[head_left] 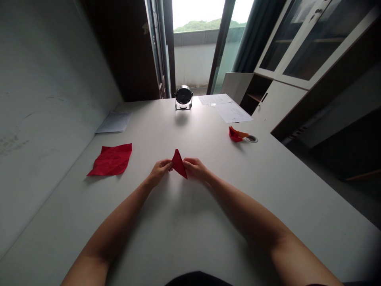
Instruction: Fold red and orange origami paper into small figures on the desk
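Note:
A small piece of folded red paper, roughly triangular, is held just above the white table between my two hands. My left hand pinches its left edge between thumb and fingers. On the opposite side, my right hand grips the right edge, thumb toward the paper. The paper tilts, with one point up and another down to the right. Off to the left lies a creased sheet of red paper, unfolded, its edges slightly lifted.
The white table meets a wall on the left. Red and orange folded paper boats sit at right beside a roll of tape. A round black device on a stand stands at the back, near printed sheets and a paper stack.

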The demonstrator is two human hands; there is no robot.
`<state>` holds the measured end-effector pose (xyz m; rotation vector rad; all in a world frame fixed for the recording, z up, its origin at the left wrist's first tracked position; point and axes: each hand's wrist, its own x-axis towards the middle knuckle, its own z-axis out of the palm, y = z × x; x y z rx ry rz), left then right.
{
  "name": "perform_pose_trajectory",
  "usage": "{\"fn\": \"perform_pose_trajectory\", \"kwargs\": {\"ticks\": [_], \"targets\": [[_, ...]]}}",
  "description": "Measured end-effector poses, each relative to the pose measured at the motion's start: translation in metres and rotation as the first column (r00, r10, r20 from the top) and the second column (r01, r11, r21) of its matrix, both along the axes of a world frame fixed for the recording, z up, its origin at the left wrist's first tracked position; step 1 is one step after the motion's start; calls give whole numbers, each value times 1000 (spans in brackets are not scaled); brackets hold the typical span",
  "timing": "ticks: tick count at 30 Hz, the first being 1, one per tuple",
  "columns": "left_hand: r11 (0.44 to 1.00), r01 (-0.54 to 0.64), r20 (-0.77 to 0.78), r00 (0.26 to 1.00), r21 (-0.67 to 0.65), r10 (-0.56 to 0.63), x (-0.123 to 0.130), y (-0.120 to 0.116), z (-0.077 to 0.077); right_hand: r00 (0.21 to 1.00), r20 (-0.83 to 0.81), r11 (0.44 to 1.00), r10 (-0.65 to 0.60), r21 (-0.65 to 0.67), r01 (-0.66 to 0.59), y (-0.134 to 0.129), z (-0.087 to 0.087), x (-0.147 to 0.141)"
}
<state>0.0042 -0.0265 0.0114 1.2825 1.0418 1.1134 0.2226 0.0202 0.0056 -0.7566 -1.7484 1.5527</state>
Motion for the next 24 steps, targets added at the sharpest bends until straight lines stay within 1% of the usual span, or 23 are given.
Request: {"fn": "perform_pose_trajectory", "kwargs": {"ticks": [4,6,10,16,18,20,24], "targets": [[1000,6,5,1000,-4,-6,1,-1,0,999,-1,998,-47,50,47,3,-8,-2],[1000,4,-8,1000,2,-4,2,-1,0,999,4,996,-51,68,51,3,-9,-3],[999,-27,-48,998,32,28,5,-1,2,998,43,996,-50,77,46,1,-8,-5],[996,-70,-53,996,57,73,9,-2,-2,987,79,983,-142,126,131,-2,-7,-8],[996,-60,-88,994,73,66,10,-3,-3,983,79,977,-163,153,149,-1,-9,-8],[992,-36,-147,988,117,53,12,-5,-1,979,93,968,-180,192,160,-1,-10,-8],[976,-12,-253,965,215,68,17,-8,3,947,170,925,-272,318,209,-1,-10,-5]]}}
